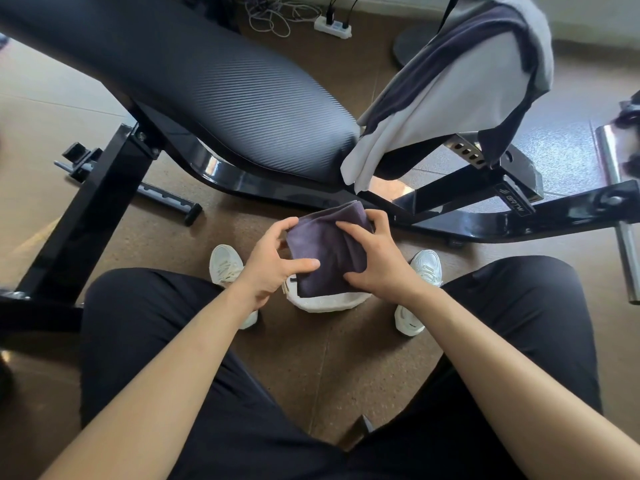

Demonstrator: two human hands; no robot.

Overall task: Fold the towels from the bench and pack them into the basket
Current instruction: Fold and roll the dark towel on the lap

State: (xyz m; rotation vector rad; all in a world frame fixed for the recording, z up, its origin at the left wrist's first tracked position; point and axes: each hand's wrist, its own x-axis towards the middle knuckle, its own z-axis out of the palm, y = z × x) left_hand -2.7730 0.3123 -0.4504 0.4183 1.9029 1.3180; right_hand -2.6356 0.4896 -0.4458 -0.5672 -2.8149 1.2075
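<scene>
A folded dark purple towel (329, 249) is held between both hands, just above a white basket (329, 303) on the floor between my feet. My left hand (273, 261) grips its left edge, thumb on top. My right hand (377, 258) presses on its right side, fingers spread over the cloth. The towel hides most of the basket, so only its near rim shows. On the raised end of the black padded bench (207, 88) hang a light grey towel (446, 112) and a dark towel (485, 39), draped together.
The bench's black steel frame (485, 216) runs across the floor just beyond the basket. A chrome bar (620, 209) lies at the right. A power strip with cables (332, 26) sits on the floor at the back. My white shoes flank the basket.
</scene>
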